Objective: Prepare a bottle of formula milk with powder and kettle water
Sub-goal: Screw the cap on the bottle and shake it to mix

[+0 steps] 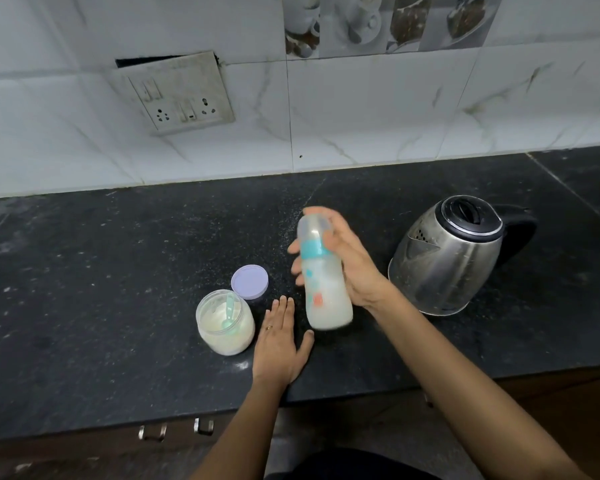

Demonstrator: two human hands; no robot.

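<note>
A capped baby bottle [326, 292] with a teal collar holds white milk and looks motion-blurred above the black counter [118, 265]. My right hand [349, 261] grips it around the collar and upper body. My left hand [279, 341] lies flat on the counter, fingers straight, just left of the bottle's base. An open jar of formula powder [224, 322] with a green scoop [230, 315] inside stands left of that hand. The jar's lilac lid [249, 282] lies behind it. A steel electric kettle [451, 254] with a black lid stands to the right.
A tiled wall with a switch and socket plate [181, 95] runs behind the counter. The counter's front edge runs below my arms, with metal drawer handles [177, 429] under it. Some powder specks dot the counter.
</note>
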